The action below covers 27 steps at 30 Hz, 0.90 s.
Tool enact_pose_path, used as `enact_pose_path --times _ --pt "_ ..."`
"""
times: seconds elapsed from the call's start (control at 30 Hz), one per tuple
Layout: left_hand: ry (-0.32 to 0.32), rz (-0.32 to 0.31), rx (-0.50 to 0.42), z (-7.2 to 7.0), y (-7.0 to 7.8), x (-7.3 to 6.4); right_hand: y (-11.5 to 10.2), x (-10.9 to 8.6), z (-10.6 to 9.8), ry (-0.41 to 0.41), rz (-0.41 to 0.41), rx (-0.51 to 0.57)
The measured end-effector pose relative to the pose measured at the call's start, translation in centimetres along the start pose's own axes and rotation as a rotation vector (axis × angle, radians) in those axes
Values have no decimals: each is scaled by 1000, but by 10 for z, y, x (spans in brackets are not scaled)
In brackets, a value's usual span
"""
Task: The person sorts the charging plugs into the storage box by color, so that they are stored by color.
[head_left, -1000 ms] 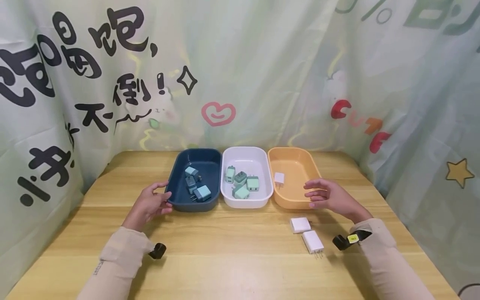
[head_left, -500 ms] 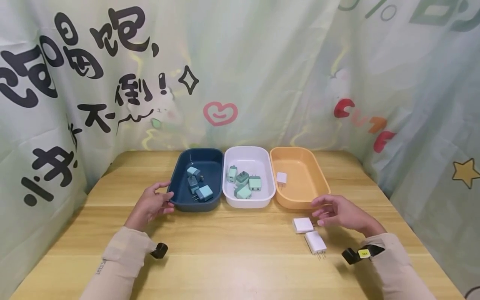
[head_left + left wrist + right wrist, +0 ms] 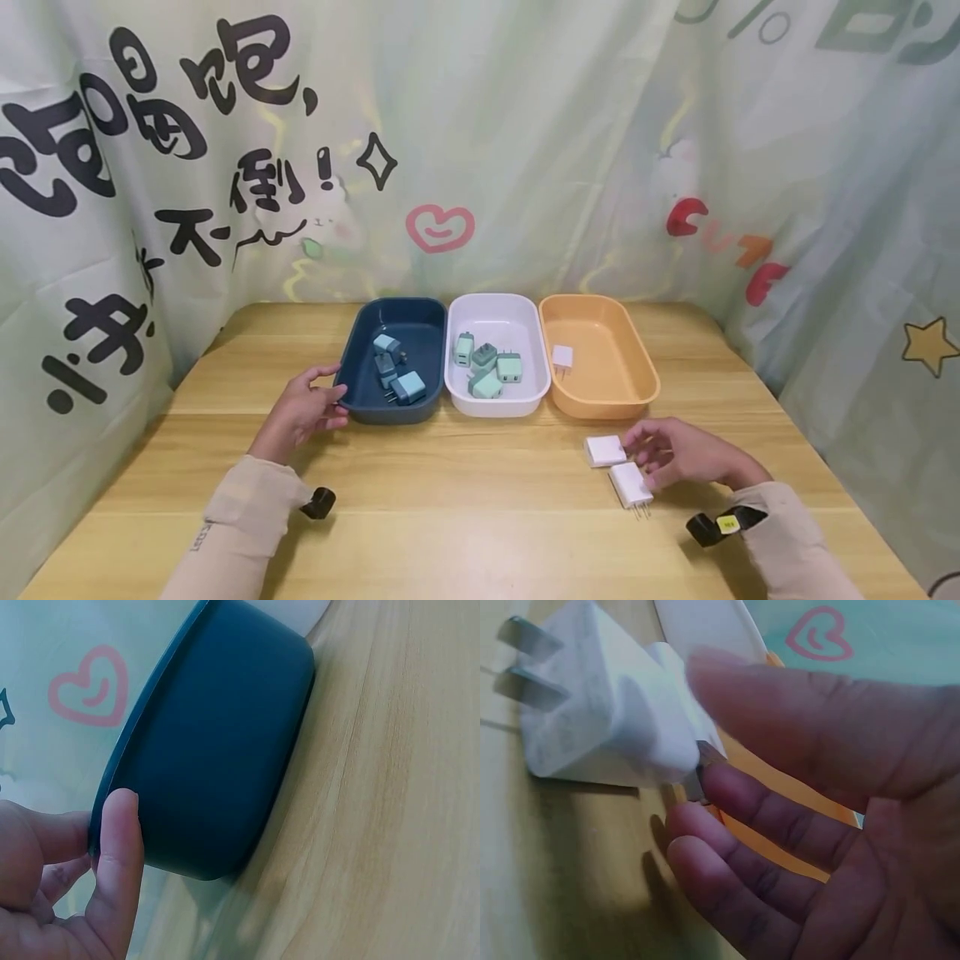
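My left hand (image 3: 303, 414) holds the left rim of a dark blue tray (image 3: 397, 408); in the left wrist view the thumb (image 3: 120, 840) lies on its outer wall and the fingers are behind the rim. On the table at the right lie two white plug chargers, a farther one (image 3: 604, 451) and a nearer one (image 3: 628, 483) with its prongs towards me. Beside them is my right hand (image 3: 690, 454), fingers loosely bent and thumb apart from them. In the right wrist view the fingertips come close to the chargers; whether they touch cannot be told.
A white tray (image 3: 497, 408) with several green chargers (image 3: 486, 383) stands between the blue tray and an orange tray (image 3: 607, 407). One white charger (image 3: 562, 358) lies in the orange tray. Several blue chargers (image 3: 408, 387) lie in the blue one. A printed curtain (image 3: 525, 167) hangs behind the table.
My right hand has moved from the orange tray's front rim down towards me, to the two white chargers. The left hand stays at the blue tray's rim.
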State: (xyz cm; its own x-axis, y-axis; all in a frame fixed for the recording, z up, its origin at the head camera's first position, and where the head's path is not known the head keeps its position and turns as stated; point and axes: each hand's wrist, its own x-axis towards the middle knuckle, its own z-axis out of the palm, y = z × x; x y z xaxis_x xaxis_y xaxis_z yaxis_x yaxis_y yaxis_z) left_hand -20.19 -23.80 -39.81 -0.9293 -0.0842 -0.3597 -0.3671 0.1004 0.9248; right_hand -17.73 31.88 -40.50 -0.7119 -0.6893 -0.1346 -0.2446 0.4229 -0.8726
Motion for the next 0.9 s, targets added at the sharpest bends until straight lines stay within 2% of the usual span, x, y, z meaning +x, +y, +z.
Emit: enact_pose_path --times 0.13,0.37,0.6,0.77,0.9 --pt "6 -5 -3 1 1 1 -1 -1 3 -10 1 16" --pt "10 -20 10 0 0 1 -3 -1 11 16 69 50" --pt "3 -3 -3 0 1 1 -2 -8 13 32 52 58" --pt "7 -1 1 0 2 1 -1 -10 14 23 23 33" --pt "3 -2 7 0 1 0 1 -8 18 24 30 -35"
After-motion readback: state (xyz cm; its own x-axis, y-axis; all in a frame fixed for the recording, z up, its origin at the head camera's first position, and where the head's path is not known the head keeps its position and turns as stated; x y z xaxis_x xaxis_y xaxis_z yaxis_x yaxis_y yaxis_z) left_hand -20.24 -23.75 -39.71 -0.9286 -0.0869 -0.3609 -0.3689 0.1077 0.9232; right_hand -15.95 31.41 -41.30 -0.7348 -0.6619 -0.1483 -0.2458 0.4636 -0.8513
